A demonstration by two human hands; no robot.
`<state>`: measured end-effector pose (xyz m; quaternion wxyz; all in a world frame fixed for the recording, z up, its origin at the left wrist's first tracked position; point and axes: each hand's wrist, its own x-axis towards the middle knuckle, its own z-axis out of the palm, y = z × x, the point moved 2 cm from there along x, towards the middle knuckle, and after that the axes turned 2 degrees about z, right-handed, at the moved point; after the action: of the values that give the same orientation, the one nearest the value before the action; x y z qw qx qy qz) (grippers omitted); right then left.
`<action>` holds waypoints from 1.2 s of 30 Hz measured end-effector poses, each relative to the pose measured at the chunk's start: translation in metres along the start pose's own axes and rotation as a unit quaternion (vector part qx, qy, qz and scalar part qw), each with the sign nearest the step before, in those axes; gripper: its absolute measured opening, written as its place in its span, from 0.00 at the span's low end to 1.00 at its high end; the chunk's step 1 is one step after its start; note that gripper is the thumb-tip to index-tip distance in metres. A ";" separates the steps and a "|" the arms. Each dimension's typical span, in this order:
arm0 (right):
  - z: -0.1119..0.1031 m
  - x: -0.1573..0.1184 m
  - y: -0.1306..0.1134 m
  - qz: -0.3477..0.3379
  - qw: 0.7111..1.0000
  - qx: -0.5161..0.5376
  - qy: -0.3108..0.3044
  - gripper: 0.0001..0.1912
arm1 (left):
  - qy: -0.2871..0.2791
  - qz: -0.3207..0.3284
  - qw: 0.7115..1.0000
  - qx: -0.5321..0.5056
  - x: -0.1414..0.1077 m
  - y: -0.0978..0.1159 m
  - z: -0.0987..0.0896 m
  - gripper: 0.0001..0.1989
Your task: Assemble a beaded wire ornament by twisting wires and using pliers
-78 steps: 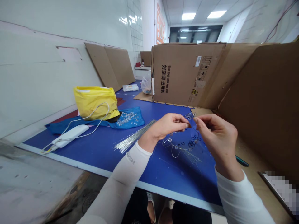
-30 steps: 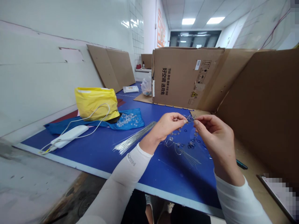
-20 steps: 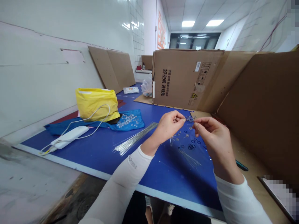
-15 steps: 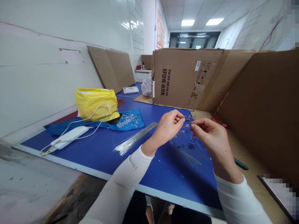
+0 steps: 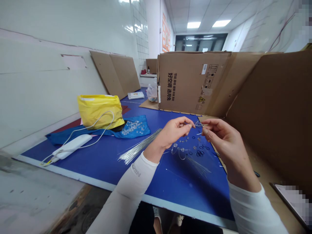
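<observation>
Wire (image 5: 197, 123) held above blue mat (image 5: 170, 195), pinched between fingertips of left hand (image 5: 174, 130); right hand (image 5: 226, 138) just beside it, fingers curled together, contact unclear. On mat: few beaded loops (image 5: 176, 150) made; long wire bundle (image 5: 138, 147), short wire bundle (image 5: 198, 168), dark rings (image 5: 200, 153) unused. Right hand slightly further from left than in last frame.

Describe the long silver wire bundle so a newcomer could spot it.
On the blue mat, look left of the person's left hand. The long silver wires lie there in a fanned sheaf, much fuller than the small wire tuft to their right.
</observation>
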<state>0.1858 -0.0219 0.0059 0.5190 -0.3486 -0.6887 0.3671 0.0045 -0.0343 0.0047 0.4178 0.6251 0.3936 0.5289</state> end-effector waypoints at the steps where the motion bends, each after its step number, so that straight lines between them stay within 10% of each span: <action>1: 0.000 0.001 0.002 -0.002 1.000 -0.006 0.001 0.13 | -0.007 -0.002 1.000 -0.004 0.000 0.001 0.000 0.06; 36: 0.001 0.005 0.012 0.009 0.991 -0.093 0.100 0.06 | 0.013 0.013 1.000 0.021 -0.002 0.001 0.001 0.15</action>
<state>0.1854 -0.0121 -0.0024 0.5474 -0.4360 -0.6616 0.2694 0.0049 -0.0366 0.0054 0.3923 0.6323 0.4017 0.5338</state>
